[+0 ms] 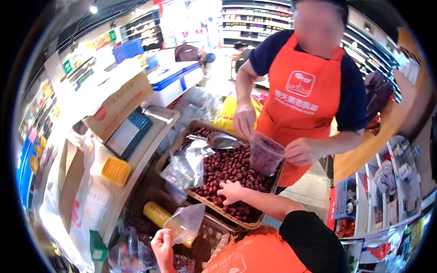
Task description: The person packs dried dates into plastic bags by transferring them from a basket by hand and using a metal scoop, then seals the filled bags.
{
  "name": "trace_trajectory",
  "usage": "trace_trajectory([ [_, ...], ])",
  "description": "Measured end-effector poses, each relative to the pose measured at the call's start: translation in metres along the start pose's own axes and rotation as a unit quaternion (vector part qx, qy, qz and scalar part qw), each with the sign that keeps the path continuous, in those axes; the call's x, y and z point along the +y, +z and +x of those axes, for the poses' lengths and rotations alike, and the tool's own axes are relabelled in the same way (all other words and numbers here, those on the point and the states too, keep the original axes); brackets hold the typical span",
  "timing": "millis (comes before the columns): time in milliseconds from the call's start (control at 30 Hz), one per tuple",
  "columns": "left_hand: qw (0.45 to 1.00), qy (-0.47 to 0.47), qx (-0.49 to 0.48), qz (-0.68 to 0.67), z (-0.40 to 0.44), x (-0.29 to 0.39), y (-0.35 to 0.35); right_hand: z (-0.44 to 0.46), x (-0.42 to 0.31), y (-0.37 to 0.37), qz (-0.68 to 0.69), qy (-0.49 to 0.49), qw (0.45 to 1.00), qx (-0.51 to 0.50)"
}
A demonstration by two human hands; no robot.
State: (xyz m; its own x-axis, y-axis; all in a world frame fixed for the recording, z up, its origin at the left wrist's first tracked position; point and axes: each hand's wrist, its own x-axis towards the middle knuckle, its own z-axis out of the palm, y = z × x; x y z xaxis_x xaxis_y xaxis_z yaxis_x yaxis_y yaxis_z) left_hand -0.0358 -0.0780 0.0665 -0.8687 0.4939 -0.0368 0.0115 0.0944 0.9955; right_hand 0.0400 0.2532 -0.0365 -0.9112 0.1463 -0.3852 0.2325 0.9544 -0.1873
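Observation:
My left hand [162, 248] is closed on the edge of a clear plastic bag [187, 223], whose mouth spreads to the right. The bag looks empty. Over a wicker basket [205, 200] full of small dark red fruits [227, 168], my right hand [231, 193] reaches down with its fingers apart, touching the fruits near the front edge. A metal scoop [223, 140] lies on the fruits at the back. Several clear bags [186, 170] are heaped over the basket's left side. Opposite me, a co-worker in an orange apron holds a clear bag [265, 154] with dark fruits in both hands.
A yellow roll [157, 214] lies below the basket, beside a lower wicker basket [214, 236]. To the left is a counter with a cardboard box [119, 107], a yellow plastic basket [116, 170] and a white plastic bag [63, 218]. Shelving compartments [378, 191] stand at right.

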Motion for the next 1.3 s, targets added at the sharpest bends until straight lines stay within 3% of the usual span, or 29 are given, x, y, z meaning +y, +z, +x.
trace_trajectory([
  [200,0.997,0.071,0.035,-0.004,0.024,0.027,0.0,-0.013,0.005,-0.009,-0.018,-0.005,0.999,-0.039],
  [433,0.994,0.105,-0.023,0.012,0.075,0.019,0.031,-0.013,0.01,-0.012,-0.039,-0.054,0.996,-0.061],
  [467,0.994,0.104,-0.035,0.015,0.077,0.021,0.036,-0.016,0.008,-0.018,-0.037,-0.039,0.995,-0.085],
  [567,0.993,0.1,-0.051,0.048,0.09,0.023,0.048,-0.02,0.01,-0.009,-0.038,-0.035,0.999,-0.017],
  [600,0.992,0.096,-0.054,0.062,0.096,0.019,0.052,-0.024,0.005,-0.019,-0.045,-0.026,0.996,-0.065],
  [767,0.984,0.121,-0.066,0.109,0.112,0.01,0.079,-0.017,0.002,-0.008,-0.068,-0.015,0.995,-0.073],
  [900,0.972,0.153,-0.067,0.167,0.116,0.004,0.093,-0.022,0.004,0.007,-0.051,-0.01,0.998,0.047],
  [1033,0.968,0.165,-0.061,0.176,0.118,0.003,0.105,-0.029,0.006,-0.002,0.001,0.002,0.998,0.068],
  [1100,0.97,0.161,-0.065,0.172,0.124,-0.008,0.108,-0.023,0.016,0.0,0.093,0.031,0.991,0.093],
  [1167,0.958,0.213,-0.061,0.184,0.126,-0.001,0.118,-0.013,0.035,0.012,0.22,0.022,0.954,0.204],
  [1267,0.945,0.223,-0.053,0.234,0.128,-0.002,0.123,-0.009,0.057,0.006,0.422,-0.121,0.839,0.321],
  [1300,0.943,0.245,-0.051,0.22,0.122,0.011,0.128,-0.016,0.054,-0.003,0.457,-0.106,0.809,0.355],
])
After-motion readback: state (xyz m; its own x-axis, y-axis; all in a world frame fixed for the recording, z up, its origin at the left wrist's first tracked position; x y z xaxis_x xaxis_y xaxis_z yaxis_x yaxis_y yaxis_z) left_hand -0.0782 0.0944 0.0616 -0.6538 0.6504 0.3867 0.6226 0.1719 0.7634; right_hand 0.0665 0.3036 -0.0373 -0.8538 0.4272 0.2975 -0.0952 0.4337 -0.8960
